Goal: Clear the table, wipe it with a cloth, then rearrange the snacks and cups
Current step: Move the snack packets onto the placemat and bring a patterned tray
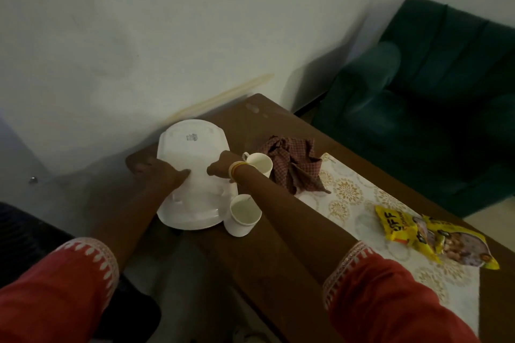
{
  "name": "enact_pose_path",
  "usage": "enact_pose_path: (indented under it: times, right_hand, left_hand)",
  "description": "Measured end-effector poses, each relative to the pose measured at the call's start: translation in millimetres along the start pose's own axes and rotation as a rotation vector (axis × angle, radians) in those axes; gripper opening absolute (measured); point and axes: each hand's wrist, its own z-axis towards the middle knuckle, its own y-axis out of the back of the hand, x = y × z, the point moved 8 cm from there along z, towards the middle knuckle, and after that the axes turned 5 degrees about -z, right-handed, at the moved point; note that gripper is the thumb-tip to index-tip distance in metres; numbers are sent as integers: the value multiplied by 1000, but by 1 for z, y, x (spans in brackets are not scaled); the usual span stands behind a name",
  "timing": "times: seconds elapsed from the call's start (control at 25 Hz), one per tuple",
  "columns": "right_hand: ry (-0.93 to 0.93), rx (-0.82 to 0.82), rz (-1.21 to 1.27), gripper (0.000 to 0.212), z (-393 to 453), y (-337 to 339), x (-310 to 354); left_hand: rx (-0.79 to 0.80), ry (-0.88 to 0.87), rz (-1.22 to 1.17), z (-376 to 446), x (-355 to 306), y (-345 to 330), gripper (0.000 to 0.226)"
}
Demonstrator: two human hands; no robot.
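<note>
A white oval tray [192, 145] is at the table's near-left corner, its underside with a printed mark facing me. My left hand [156, 171] grips its left edge, thumb on the white surface. My right hand [223, 167] holds its right edge, with the fingers hidden behind it. One white cup [262, 165] stands just right of my right wrist, and another white cup [243, 217] stands by the tray's near-right rim. A crumpled brown checked cloth [295, 168] lies behind the cups. Two yellow snack packets [437, 239] lie on the runner at the right.
The brown wooden table [250, 267] stands against a white wall [167, 36]. A white runner with gold motifs [351, 198] covers its right part. A dark green sofa [434, 97] stands beyond the table's far side. Floor shows at the lower left.
</note>
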Motion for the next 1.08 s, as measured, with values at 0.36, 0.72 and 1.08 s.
enact_pose_path:
  times: [0.36,0.72,1.08]
  right_hand:
    - [-179,-24,380,43,12,-9,-4]
    - [-163,-15,843,70,12,0,2]
    - [20,-247,1586,41,-39,128,-65]
  left_hand:
    - [41,75,-439,-1,13,4,87]
    - [143,-265,-848,-42,-88,83,36]
    - [187,-1119,-395,-176,-243,56,22]
